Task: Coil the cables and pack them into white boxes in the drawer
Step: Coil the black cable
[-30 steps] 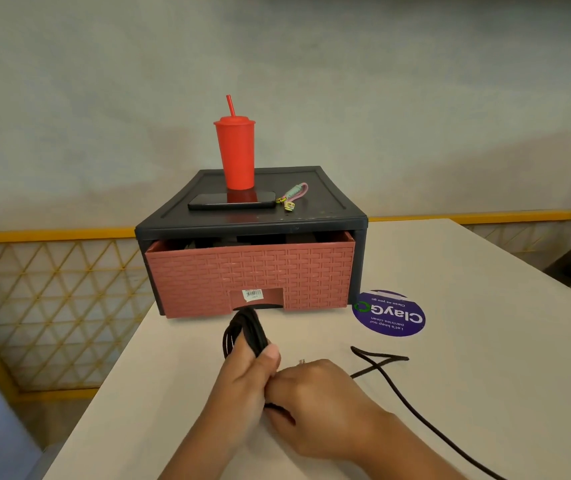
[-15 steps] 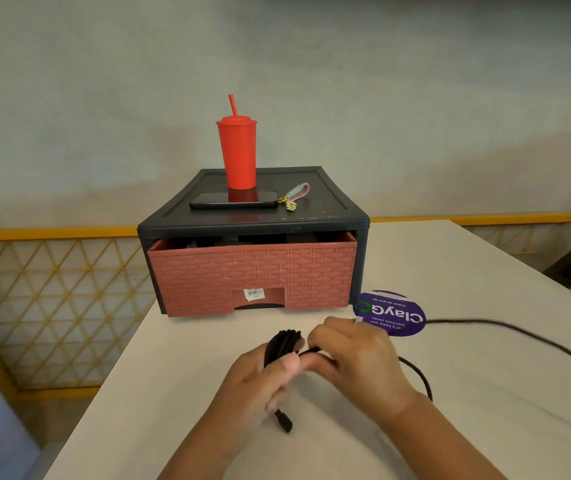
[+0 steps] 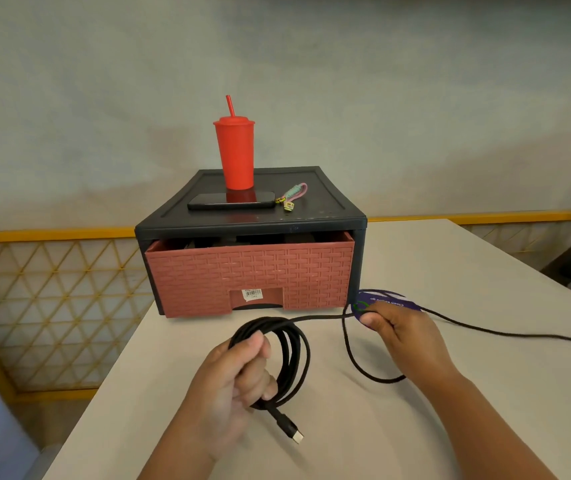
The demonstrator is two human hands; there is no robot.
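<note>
Cable (image 3: 297, 358) was judged light, limp, best taken at loops; loops were gripped by left hand (image 3: 235, 379), lower centre, slack pinched by right hand (image 3: 408, 337).

The cable (image 3: 291, 355) is black, its plug (image 3: 297, 437) tipped silver. The drawer (image 3: 249, 275) front is brick red with a moulded basket-weave pattern (its frame (image 3: 311, 216) is near-black). On top stand a bright red tumbler (image 3: 235, 150), a black phone (image 3: 207, 202) and a pink-and-mint strap (image 3: 294, 194). The sticker (image 3: 391, 301) is purple with white lettering, the tabletop (image 3: 450, 271) off-white, the railing (image 3: 52, 289) yellow with a triangle lattice.
</note>
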